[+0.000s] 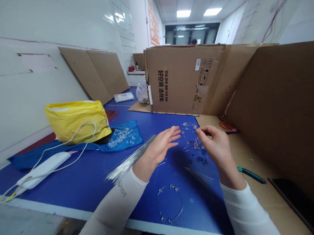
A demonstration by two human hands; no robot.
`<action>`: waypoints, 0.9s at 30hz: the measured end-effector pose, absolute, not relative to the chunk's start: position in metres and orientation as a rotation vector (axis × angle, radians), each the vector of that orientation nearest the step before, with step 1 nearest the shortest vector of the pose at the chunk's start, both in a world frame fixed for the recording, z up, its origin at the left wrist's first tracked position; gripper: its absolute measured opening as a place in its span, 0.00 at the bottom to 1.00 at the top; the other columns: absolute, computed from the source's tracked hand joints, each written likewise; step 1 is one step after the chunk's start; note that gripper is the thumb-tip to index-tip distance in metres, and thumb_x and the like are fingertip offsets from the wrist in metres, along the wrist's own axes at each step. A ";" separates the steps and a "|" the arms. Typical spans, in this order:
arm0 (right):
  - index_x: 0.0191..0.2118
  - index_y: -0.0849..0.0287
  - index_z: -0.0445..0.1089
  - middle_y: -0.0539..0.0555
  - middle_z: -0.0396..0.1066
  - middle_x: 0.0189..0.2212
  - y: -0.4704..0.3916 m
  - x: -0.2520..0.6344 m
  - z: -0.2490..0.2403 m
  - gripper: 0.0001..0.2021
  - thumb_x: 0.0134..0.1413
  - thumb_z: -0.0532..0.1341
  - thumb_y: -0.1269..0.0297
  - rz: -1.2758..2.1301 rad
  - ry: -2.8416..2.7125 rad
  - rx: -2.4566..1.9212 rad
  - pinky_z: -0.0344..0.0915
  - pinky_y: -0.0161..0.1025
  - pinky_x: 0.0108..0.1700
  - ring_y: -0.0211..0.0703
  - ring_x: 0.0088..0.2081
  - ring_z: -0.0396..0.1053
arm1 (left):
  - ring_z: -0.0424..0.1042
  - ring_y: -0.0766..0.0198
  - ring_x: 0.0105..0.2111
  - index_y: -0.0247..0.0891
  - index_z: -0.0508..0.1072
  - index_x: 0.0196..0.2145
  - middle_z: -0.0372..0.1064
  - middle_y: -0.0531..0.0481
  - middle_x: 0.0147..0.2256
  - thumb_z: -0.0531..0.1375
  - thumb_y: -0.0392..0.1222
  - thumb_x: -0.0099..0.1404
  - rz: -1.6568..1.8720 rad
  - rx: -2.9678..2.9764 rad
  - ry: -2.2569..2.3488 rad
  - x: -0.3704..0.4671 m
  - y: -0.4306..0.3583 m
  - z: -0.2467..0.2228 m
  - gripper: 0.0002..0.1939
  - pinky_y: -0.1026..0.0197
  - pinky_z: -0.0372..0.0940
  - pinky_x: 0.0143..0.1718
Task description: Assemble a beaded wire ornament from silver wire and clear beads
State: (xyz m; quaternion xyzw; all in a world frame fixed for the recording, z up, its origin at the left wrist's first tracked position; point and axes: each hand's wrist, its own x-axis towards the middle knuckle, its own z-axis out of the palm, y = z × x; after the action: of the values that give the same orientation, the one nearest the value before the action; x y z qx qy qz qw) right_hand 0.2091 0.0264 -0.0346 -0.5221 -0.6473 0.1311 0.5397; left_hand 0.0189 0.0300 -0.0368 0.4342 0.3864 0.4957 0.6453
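Observation:
My left hand point(164, 143) is raised over the table with its fingers stretched out and apart, holding nothing. To its right, my right hand point(214, 142) has thumb and forefinger pinched at a thin wire with clear beads point(183, 132). Part of that wire is hard to make out against the table and the loops beyond. A wire ring with several clear beads point(182, 203) lies near the front edge. Beneath my left forearm is a bundle of straight silvery wires point(129, 161). A smaller bunch of wires point(199, 175) lies below my right hand, near some small black rings point(202, 160).
Loose clear beads point(122, 136) lie on a blue cloth point(137, 130) at left, beside a yellow bag point(78, 121) and white power strip point(43, 169). Cardboard point(183, 78) walls the back and right. Orange-handled scissors point(227, 125), a green-black handled tool point(251, 174) and a dark flat object point(295, 200) are at right.

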 end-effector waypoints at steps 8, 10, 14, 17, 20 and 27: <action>0.37 0.59 0.76 0.61 0.78 0.36 -0.011 0.160 -0.040 0.10 0.66 0.56 0.69 -0.240 -1.998 -1.021 0.63 0.50 0.45 0.53 0.40 0.72 | 0.76 0.54 0.51 0.34 0.73 0.52 0.76 0.36 0.50 0.50 0.56 0.73 1.059 0.631 0.539 0.026 0.031 -0.034 0.25 0.53 0.69 0.54; 0.39 0.60 0.76 0.61 0.78 0.37 -0.021 0.156 -0.035 0.11 0.67 0.56 0.69 -0.266 -2.070 -0.977 0.63 0.51 0.46 0.54 0.42 0.72 | 0.75 0.54 0.54 0.34 0.72 0.55 0.76 0.38 0.53 0.50 0.51 0.74 1.051 0.608 0.480 0.027 0.029 -0.032 0.22 0.53 0.66 0.58; 0.40 0.60 0.75 0.60 0.78 0.40 -0.033 0.159 -0.023 0.09 0.67 0.57 0.70 -0.192 -2.050 -0.890 0.64 0.51 0.47 0.52 0.43 0.73 | 0.73 0.54 0.58 0.35 0.71 0.56 0.74 0.40 0.56 0.47 0.44 0.75 1.011 0.587 0.432 0.028 0.023 -0.031 0.20 0.53 0.65 0.61; 0.42 0.57 0.74 0.58 0.78 0.41 -0.031 0.171 -0.018 0.08 0.67 0.57 0.70 -0.079 -1.917 -0.822 0.67 0.49 0.48 0.49 0.44 0.73 | 0.72 0.53 0.58 0.34 0.70 0.59 0.72 0.39 0.59 0.47 0.45 0.76 1.018 0.613 0.407 0.025 0.020 -0.029 0.22 0.52 0.67 0.58; 0.44 0.56 0.74 0.57 0.78 0.41 -0.019 0.188 -0.018 0.07 0.66 0.58 0.66 -0.031 -1.669 -0.914 0.69 0.48 0.48 0.47 0.44 0.74 | 0.73 0.50 0.58 0.32 0.68 0.61 0.71 0.36 0.59 0.45 0.44 0.77 1.103 0.576 0.347 0.020 0.020 -0.024 0.23 0.47 0.66 0.59; 0.46 0.58 0.76 0.60 0.79 0.42 0.014 0.202 -0.027 0.19 0.58 0.63 0.48 0.794 -1.578 -1.093 0.72 0.50 0.45 0.52 0.42 0.77 | 0.66 0.46 0.64 0.36 0.68 0.63 0.72 0.37 0.59 0.45 0.46 0.77 1.171 0.625 0.228 0.013 0.017 -0.014 0.25 0.41 0.61 0.63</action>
State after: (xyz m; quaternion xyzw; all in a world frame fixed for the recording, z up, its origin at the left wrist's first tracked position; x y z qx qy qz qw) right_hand 0.2019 0.0141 -0.0270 -0.4533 -0.6547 0.3294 0.5073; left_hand 0.0126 0.0171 -0.0135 0.2894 0.1058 0.5422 0.7818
